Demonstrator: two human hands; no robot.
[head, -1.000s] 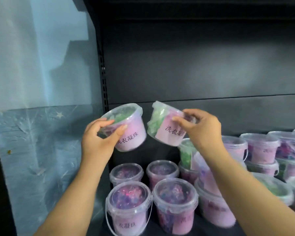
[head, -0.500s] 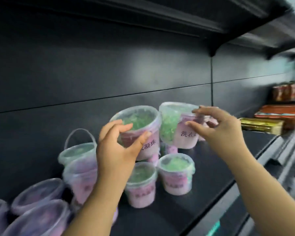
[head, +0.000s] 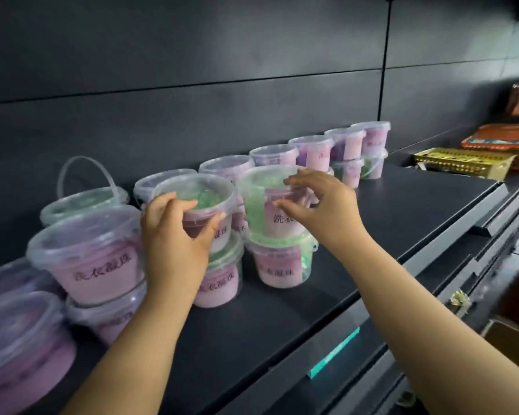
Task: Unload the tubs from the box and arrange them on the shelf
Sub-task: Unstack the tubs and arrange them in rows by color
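Two clear tubs with pink labels and green contents sit stacked on lower tubs on the black shelf [head: 387, 223]. My left hand [head: 174, 235] grips the left green tub [head: 198, 196], which rests on a lower pink-labelled tub [head: 222, 283]. My right hand [head: 321, 205] holds the right green tub [head: 264, 202] by its rim and side, on top of another tub [head: 282, 265]. A back row of stacked purple tubs [head: 312, 151] runs along the rear wall.
More stacked purple tubs [head: 99, 253] crowd the shelf's left end, one with a raised handle [head: 84, 172]. Gold and orange boxes [head: 462, 161] lie on the shelf to the right. Bare shelf surface lies in front of and right of the tubs.
Both hands have lowered the two green tubs onto the tubs below them. The view has swung to the right along the shelf.
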